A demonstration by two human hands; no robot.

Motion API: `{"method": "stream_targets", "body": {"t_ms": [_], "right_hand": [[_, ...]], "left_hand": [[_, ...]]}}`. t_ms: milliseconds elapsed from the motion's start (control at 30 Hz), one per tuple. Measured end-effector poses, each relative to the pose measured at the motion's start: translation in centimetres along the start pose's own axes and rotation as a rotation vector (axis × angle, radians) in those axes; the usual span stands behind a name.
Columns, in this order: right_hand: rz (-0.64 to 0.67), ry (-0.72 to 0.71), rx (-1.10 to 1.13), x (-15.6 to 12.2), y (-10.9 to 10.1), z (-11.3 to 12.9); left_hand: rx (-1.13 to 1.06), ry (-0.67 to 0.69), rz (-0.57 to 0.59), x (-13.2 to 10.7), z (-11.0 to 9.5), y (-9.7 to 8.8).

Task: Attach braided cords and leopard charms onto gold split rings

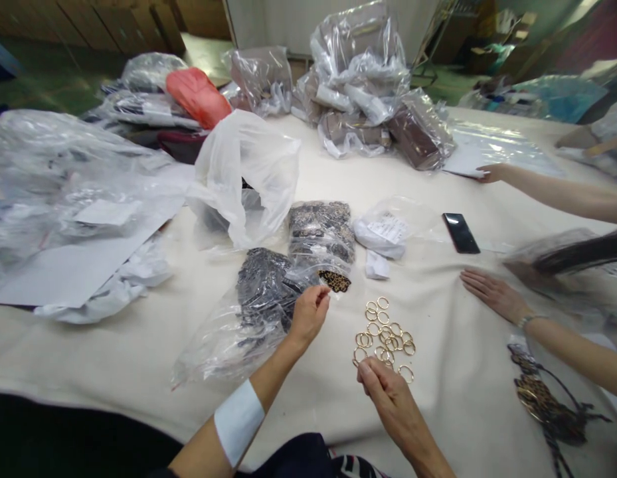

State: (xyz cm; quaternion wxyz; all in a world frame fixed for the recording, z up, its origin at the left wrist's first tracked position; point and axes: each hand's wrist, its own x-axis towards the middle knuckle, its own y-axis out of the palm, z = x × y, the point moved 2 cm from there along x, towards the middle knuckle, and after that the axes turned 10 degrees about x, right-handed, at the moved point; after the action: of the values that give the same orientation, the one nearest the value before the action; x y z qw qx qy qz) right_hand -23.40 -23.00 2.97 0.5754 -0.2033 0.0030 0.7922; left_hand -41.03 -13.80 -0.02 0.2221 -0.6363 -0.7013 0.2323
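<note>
My left hand (pixel 311 317) is closed, thumb against the curled fingers, right by a leopard-patterned piece (pixel 335 281) at the mouth of a clear bag. Whether it grips the piece or the plastic I cannot tell. Several gold metal rings (pixel 386 337) lie loose on the cloth to the right. At their near edge my right hand (pixel 388 395) is closed, its fingertips beside one ring; what it holds, if anything, is hidden. Behind the left hand stands a clear bag of leopard-patterned pieces (pixel 321 229). Another clear bag with dark pieces (pixel 268 285) lies to its left.
A white plastic bag (pixel 243 179), a small labelled bag (pixel 385 232) and a phone (pixel 460 234) lie farther back. Wrapped handbags (pixel 360 73) are piled at the back. A co-worker's hands (pixel 497 295) reach in from the right, near a leopard-patterned strap piece (pixel 542 398).
</note>
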Motion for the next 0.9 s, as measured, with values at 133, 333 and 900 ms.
{"method": "stream_targets", "body": {"t_ms": [133,333,900], "right_hand": [[-0.029,-0.043,-0.084,-0.4,-0.2,-0.5],[-0.053,-0.085,-0.112,-0.9,-0.7,-1.8],[0.203,-0.234,-0.258,0.7,3.0,-1.4]], "left_hand": [[0.076,0.032,-0.053,3.6,0.1,1.9],[0.140,0.107,-0.032,0.9,-1.6,2.7],[0.802,0.014,-0.191,-10.0,9.6,-10.7]]}}
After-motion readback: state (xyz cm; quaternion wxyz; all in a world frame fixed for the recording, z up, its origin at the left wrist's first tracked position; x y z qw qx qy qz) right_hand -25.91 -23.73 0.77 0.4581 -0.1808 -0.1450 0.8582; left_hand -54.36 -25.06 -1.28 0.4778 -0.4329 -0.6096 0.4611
